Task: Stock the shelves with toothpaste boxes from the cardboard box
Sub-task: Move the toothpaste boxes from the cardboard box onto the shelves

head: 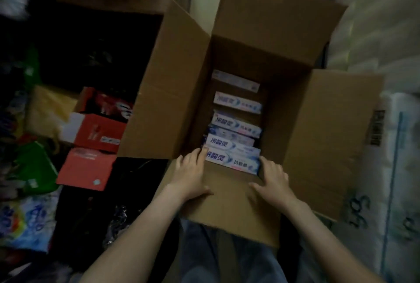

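An open cardboard box (pixel 293 110) stands in front of me with all its flaps spread. Inside lie several white-and-blue toothpaste boxes (pixel 237 124), stacked flat in a column. The nearest toothpaste box (pixel 231 162) lies between my two hands. My left hand (pixel 191 173) holds its left end, fingers reaching over the box's near rim, thumb on the near flap. My right hand (pixel 272 180) holds its right end the same way.
Left of the carton sit red product boxes (pixel 91 137), green packs (pixel 34 169) and a blue-printed bag (pixel 25 219) among dark clutter. White wrapped bundles (pixel 397 169) stand on the right. A pale wall rises behind the carton. My legs are under the near flap.
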